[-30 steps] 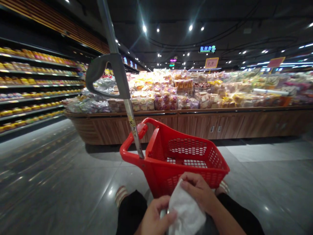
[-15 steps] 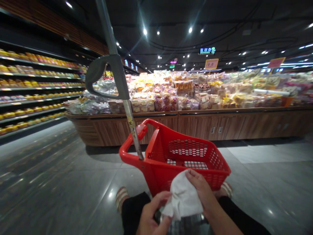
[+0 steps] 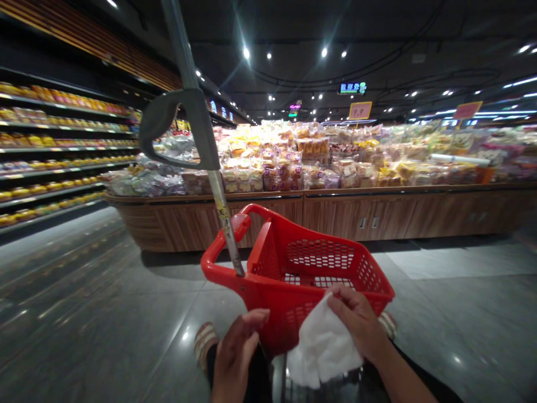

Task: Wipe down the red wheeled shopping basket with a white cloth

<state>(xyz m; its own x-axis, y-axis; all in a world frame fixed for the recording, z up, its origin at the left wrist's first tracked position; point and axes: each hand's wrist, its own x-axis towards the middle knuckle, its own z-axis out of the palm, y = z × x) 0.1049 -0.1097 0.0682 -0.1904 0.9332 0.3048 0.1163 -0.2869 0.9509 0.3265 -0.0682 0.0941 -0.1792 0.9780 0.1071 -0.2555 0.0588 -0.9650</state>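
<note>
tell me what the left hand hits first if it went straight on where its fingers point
Likely the near wall of the red shopping basket, just past the left hand; depth is unclear.

Right hand (image 3: 361,324) grips closed (knuckles up); left hand (image 3: 237,352) hangs loosely open.

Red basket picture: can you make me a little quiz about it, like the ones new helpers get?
1. Pick one: which hand holds the white cloth? A) left B) right C) both
2. True or false: the red basket is lying upside down.
3. Fill in: the grip on the metal pole is coloured ____.
Key: 1 B: the right hand holds it; the left hand is open and off it. 2 False: it stands upright on the floor. 3 Grey.
</note>
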